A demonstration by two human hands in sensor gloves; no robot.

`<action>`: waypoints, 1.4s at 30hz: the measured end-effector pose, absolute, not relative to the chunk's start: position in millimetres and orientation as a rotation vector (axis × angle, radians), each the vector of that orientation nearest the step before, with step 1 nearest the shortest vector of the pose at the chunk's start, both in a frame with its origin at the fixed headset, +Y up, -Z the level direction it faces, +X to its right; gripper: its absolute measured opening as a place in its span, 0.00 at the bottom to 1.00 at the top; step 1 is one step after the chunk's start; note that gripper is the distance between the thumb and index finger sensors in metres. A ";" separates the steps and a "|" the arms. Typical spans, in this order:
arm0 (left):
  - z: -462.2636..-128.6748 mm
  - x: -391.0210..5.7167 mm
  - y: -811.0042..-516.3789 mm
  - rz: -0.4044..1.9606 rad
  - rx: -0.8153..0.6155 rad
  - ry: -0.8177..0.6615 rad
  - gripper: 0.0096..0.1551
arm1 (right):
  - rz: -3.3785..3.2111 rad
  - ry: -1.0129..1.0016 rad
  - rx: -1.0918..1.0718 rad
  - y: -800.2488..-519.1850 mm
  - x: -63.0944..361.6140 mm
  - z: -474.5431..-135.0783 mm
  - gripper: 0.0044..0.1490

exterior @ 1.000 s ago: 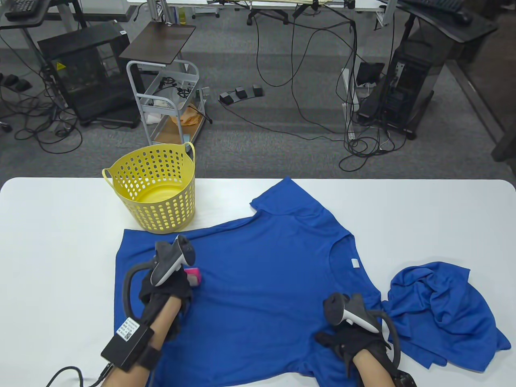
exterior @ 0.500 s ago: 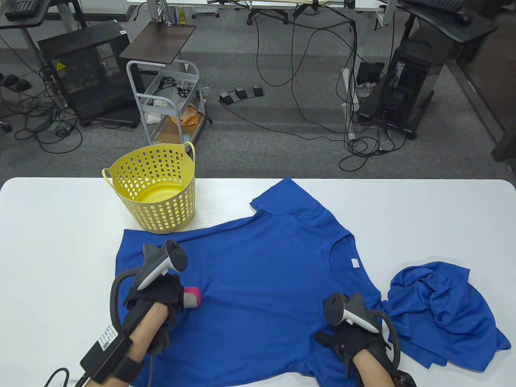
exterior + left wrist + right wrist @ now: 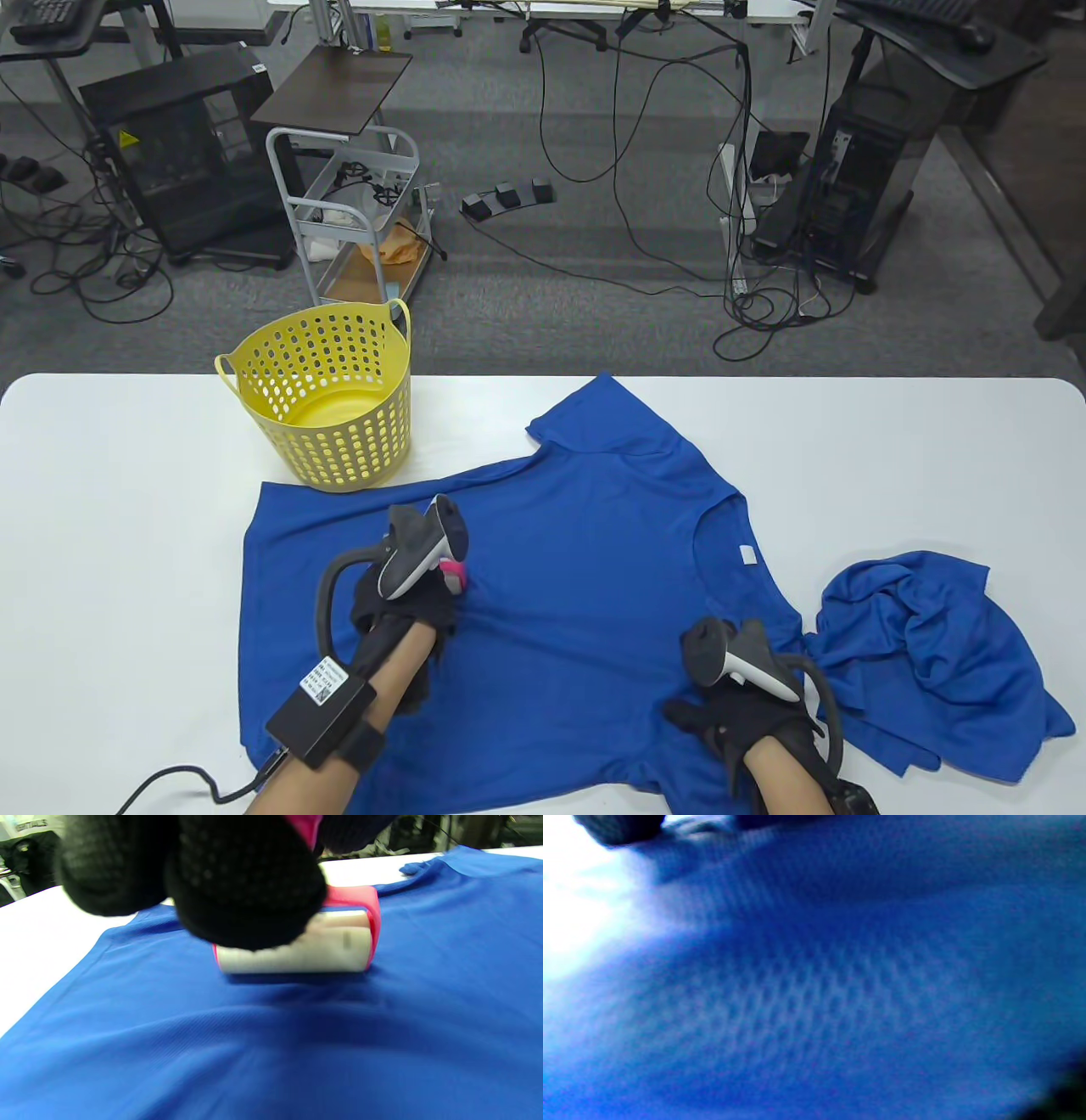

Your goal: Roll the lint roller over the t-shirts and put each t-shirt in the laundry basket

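Observation:
A blue t-shirt (image 3: 577, 594) lies spread flat on the white table (image 3: 110, 526). My left hand (image 3: 416, 598) grips a pink lint roller (image 3: 454, 576), whose white roll (image 3: 314, 952) presses on the shirt's middle left. The gloved fingers (image 3: 242, 878) curl over its pink frame. My right hand (image 3: 738, 722) rests flat on the shirt's lower right part, fingers spread. The right wrist view shows only blurred blue cloth (image 3: 814, 984). A second blue t-shirt (image 3: 925, 662) lies crumpled at the right. A yellow laundry basket (image 3: 327, 399) stands empty at the back left.
The basket touches the spread shirt's far left corner. Bare white table lies to the left and at the back right. Beyond the table's far edge are a cart (image 3: 356, 212), cables and computer towers on the floor.
My left hand has rolled the lint roller first toward me and to the left, then away and to the right onto the shirt's middle. The right hand has stayed in place.

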State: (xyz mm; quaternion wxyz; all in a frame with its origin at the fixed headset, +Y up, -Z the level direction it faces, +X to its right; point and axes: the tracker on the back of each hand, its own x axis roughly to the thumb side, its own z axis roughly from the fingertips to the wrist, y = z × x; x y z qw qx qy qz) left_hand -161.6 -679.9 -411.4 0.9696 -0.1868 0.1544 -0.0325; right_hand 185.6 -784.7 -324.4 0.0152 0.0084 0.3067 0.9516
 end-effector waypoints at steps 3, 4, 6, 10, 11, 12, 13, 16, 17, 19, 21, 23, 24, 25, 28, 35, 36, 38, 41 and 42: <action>-431.9 -171.5 -697.3 0.040 -0.417 0.321 0.36 | 2.958 0.959 0.025 -784.7 185.4 -324.3 0.53; -433.4 -175.7 -702.0 0.077 -0.445 0.323 0.38 | 2.957 0.960 0.026 -784.7 185.3 -324.3 0.53; -428.4 -182.4 -702.3 0.167 -0.420 0.312 0.38 | 2.954 0.958 0.030 -784.7 185.2 -324.5 0.53; -397.7 -193.3 -681.3 0.181 -0.442 0.239 0.34 | 2.944 0.958 0.037 -785.2 185.1 -324.9 0.53; -389.7 -195.0 -676.6 0.174 -0.466 0.219 0.33 | 2.941 0.958 0.034 -785.4 185.2 -324.8 0.53; -375.0 -197.1 -670.1 0.166 -0.525 0.188 0.32 | 2.937 0.957 0.031 -785.6 185.2 -324.7 0.53; -366.4 -197.6 -667.2 0.165 -0.550 0.172 0.32 | 2.936 0.956 0.029 -785.7 185.2 -324.6 0.53; -341.2 -194.0 -659.3 0.140 -0.598 0.114 0.31 | 2.936 0.960 0.028 -785.8 185.2 -324.8 0.53; -335.6 -189.3 -658.2 0.145 -0.609 0.085 0.31 | 2.935 0.961 0.029 -785.8 185.3 -324.8 0.53; -331.0 -176.5 -657.9 0.157 -0.609 0.052 0.31 | 2.934 0.961 0.026 -786.1 185.2 -324.7 0.53; -338.2 -153.7 -660.9 0.120 -0.581 0.017 0.31 | 2.935 0.960 0.025 -786.5 184.9 -324.3 0.52; -352.0 -136.3 -667.2 0.077 -0.549 0.030 0.32 | 2.931 0.959 0.024 -786.6 185.1 -324.3 0.52; -364.4 -124.6 -671.0 0.037 -0.528 0.045 0.32 | 2.928 0.958 0.023 -786.7 185.3 -324.2 0.52; -372.7 -117.8 -670.8 0.019 -0.496 0.047 0.33 | 2.927 0.958 0.022 -786.7 185.2 -324.1 0.52; -413.7 -102.6 -679.4 -0.004 -0.450 0.097 0.34 | 2.926 0.957 0.022 -786.9 185.2 -324.0 0.52; -472.7 -112.6 -713.8 0.094 -0.521 0.172 0.42 | 2.921 0.957 0.024 -786.8 185.5 -323.9 0.52; -471.3 -113.7 -713.8 0.100 -0.514 0.166 0.42 | 2.920 0.958 0.024 -786.8 185.5 -323.9 0.52; -460.3 -116.3 -705.8 0.126 -0.490 0.128 0.41 | 2.921 0.958 0.023 -786.8 185.5 -323.9 0.52; -432.3 -120.1 -685.1 0.150 -0.501 0.047 0.38 | 2.922 0.961 0.023 -786.7 185.5 -323.9 0.52; -422.2 -121.1 -679.7 0.154 -0.506 0.020 0.38 | 2.921 0.961 0.023 -786.7 185.6 -323.9 0.52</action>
